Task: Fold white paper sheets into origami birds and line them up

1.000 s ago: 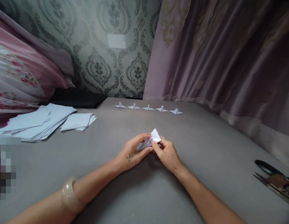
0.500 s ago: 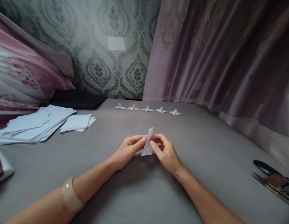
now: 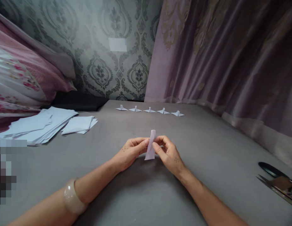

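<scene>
A narrow folded piece of white paper (image 3: 150,147) stands nearly upright between my hands, above the grey table (image 3: 127,201). My left hand (image 3: 134,150) pinches its left edge, thumb in front and fingers behind. From the other side my right hand (image 3: 167,153) grips the right edge with thumb and curled fingers. The paper widens towards its lower end. Beyond my hands, several small folded paper shapes (image 3: 149,110) stand in a row, each with a flat pointed base and a raised middle.
At the left lie a stack of large white sheets (image 3: 58,121) and a smaller pile of cut paper (image 3: 77,125). A black folded item (image 3: 75,101) is behind them. Scissors (image 3: 273,186) and a dark oval object (image 3: 270,169) lie at the right edge. Curtains hang at the right.
The folded paper has turned slightly more upright and shifted a little down in view. Both hands keep their hold on it.
</scene>
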`<state>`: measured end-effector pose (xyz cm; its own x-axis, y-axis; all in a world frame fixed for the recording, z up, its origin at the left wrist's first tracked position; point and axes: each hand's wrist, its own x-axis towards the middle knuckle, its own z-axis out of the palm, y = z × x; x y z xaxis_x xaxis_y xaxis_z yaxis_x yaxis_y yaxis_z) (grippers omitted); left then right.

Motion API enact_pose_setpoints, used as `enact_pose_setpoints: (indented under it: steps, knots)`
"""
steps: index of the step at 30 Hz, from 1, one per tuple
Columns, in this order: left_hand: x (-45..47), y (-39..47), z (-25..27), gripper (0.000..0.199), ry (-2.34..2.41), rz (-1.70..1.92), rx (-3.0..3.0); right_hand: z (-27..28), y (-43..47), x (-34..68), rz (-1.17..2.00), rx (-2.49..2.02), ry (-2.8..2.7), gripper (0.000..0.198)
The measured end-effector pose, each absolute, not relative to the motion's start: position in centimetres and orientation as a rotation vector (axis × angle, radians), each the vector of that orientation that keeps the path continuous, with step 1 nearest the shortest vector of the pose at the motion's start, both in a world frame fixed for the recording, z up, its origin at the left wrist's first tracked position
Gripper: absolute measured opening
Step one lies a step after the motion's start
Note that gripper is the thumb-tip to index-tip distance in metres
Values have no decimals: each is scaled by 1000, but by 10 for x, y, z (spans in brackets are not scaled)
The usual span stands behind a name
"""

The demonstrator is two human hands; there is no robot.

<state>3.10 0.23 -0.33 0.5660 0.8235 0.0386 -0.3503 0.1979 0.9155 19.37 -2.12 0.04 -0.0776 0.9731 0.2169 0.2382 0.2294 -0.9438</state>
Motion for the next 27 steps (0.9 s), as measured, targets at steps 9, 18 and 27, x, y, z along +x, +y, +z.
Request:
enact_pose_setpoints:
  steps: [9,18,27]
  knots:
    - [30,4,-7,34,540,873,1043,1,-22,194,952,-1188,-1529,22]
    - [31,7,-9,37,596,930,992,-2,-21,193,940,-1202,-1510,28]
    - [36,-2,-7,27,758,1019,1270,-4,-30,180,771,-1330,-1484,26]
